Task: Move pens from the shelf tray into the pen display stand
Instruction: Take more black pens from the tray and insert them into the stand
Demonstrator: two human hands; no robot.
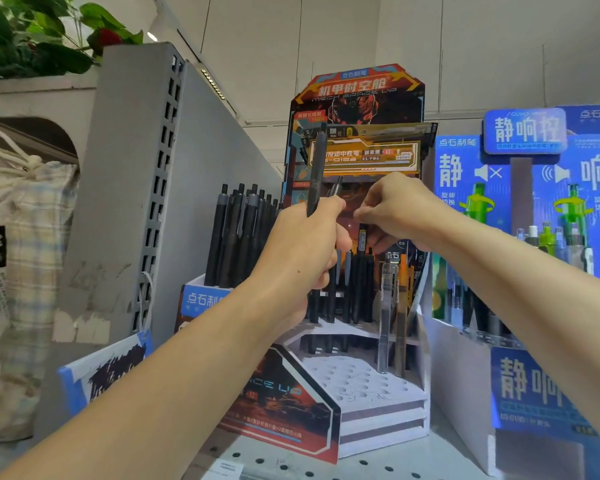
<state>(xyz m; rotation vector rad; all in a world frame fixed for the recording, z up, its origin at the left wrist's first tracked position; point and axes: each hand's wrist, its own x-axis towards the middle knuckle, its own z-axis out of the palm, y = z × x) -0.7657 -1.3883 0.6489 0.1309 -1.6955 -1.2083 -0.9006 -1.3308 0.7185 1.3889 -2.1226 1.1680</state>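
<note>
Both bare forearms reach up and forward over a perforated white shelf [291, 459]. The left hand [302, 247] has its fingers curled tight around upright matte black plastic pens [315, 174]. The right hand [395, 209], wrist bent downward, pinches one black pen [362, 237] above the rear row of the orange-and-black tiered cardboard pen display stand [361, 379].

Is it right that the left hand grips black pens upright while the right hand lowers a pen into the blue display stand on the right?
Not quite. In the head view the right hand lowers its pen into the orange-and-black display stand in the middle. The left hand does grip black pens upright.
</note>
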